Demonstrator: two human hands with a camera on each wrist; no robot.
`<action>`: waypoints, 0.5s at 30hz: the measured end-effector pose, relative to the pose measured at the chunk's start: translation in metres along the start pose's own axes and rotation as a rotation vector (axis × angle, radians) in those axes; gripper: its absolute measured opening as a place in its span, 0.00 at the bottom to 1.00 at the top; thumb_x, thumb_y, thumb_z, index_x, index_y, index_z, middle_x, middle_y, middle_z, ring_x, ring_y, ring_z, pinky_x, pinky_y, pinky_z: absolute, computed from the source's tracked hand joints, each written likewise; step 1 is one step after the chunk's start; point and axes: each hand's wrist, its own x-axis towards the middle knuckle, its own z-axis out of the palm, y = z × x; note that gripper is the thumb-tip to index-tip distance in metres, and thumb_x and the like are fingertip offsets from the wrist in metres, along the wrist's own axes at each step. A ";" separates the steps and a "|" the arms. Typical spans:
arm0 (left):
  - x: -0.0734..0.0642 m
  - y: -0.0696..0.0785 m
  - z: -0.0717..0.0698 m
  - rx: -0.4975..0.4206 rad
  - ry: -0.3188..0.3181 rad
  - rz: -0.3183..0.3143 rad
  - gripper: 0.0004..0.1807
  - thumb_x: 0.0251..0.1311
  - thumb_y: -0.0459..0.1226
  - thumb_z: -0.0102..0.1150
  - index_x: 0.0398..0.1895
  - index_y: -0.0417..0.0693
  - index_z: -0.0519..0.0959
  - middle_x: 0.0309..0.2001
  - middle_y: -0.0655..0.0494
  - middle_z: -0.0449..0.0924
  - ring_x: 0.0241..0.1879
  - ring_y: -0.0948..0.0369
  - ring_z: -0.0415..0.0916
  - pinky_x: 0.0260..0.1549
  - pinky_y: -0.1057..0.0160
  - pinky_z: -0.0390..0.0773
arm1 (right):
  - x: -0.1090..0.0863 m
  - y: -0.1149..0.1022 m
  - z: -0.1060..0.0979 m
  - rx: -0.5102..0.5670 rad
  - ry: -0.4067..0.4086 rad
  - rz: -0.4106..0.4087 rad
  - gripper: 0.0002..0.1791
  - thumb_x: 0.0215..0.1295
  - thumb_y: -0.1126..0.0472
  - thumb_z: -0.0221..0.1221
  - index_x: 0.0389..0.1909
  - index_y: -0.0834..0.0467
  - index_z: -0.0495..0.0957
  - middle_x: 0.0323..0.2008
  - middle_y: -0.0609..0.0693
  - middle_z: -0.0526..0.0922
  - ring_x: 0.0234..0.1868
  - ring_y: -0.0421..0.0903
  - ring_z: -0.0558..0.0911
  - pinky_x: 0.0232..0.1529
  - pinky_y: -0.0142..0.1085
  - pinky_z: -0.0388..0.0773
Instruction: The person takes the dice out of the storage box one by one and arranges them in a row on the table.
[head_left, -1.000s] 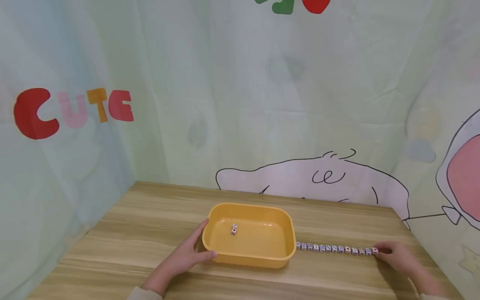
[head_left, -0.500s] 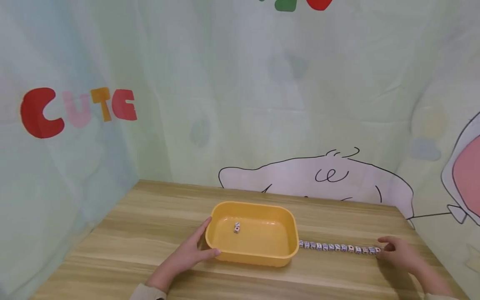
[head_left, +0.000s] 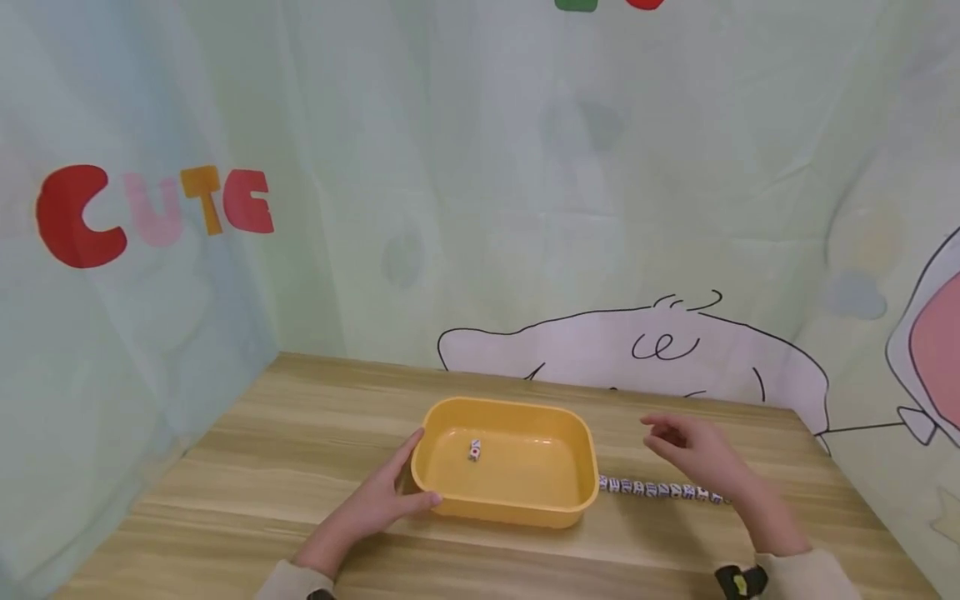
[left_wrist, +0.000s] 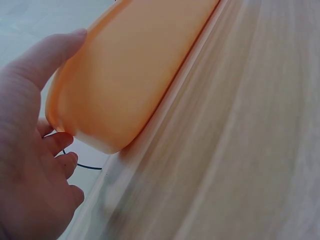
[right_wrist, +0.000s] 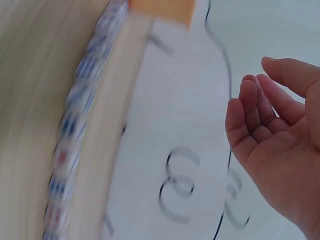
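A yellow plastic basin (head_left: pixel 517 512) stands on the table, with two dice (head_left: pixel 475 451) together inside it, left of its middle. My left hand (head_left: pixel 371 504) grips its left end, thumb at the near rim and fingers along the side; the left wrist view shows the thumb and fingertips touching the basin (left_wrist: pixel 115 85). From the basin's right side a straight row of dice (head_left: pixel 651 489) runs rightward, its far end hidden behind my right forearm. My right hand (head_left: pixel 697 454) is raised over the row, fingers loosely curled; the right wrist view shows nothing in the hand (right_wrist: pixel 280 135).
The wood-grain table (head_left: pixel 300 417) meets a printed cloth backdrop (head_left: pixel 480 208) at the back and sides. A black band with a device (head_left: pixel 741 581) sits at my right wrist. The dice in the row (right_wrist: pixel 70 125) look blurred in the right wrist view.
My right hand has left the right end of the dice row, rising and moving left toward the basin. My left hand keeps its grip on the basin.
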 end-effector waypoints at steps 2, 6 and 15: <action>0.000 0.001 0.000 -0.003 -0.002 0.001 0.57 0.48 0.47 0.73 0.77 0.50 0.47 0.75 0.43 0.47 0.74 0.40 0.42 0.68 0.35 0.43 | 0.011 -0.018 0.012 0.053 -0.042 -0.034 0.18 0.66 0.59 0.60 0.53 0.65 0.78 0.36 0.49 0.82 0.35 0.40 0.77 0.33 0.30 0.78; -0.001 0.001 -0.001 -0.012 -0.007 0.004 0.57 0.49 0.47 0.73 0.77 0.50 0.47 0.76 0.42 0.46 0.74 0.41 0.42 0.68 0.36 0.43 | 0.034 -0.047 0.041 0.132 -0.137 -0.110 0.17 0.66 0.59 0.60 0.51 0.65 0.78 0.36 0.49 0.82 0.36 0.42 0.77 0.35 0.30 0.79; -0.001 0.001 0.000 0.004 -0.005 0.010 0.57 0.49 0.48 0.73 0.77 0.50 0.48 0.75 0.42 0.47 0.73 0.41 0.43 0.68 0.36 0.44 | 0.083 -0.098 0.111 0.058 -0.324 -0.105 0.17 0.64 0.59 0.62 0.50 0.64 0.80 0.34 0.47 0.80 0.35 0.41 0.75 0.36 0.33 0.76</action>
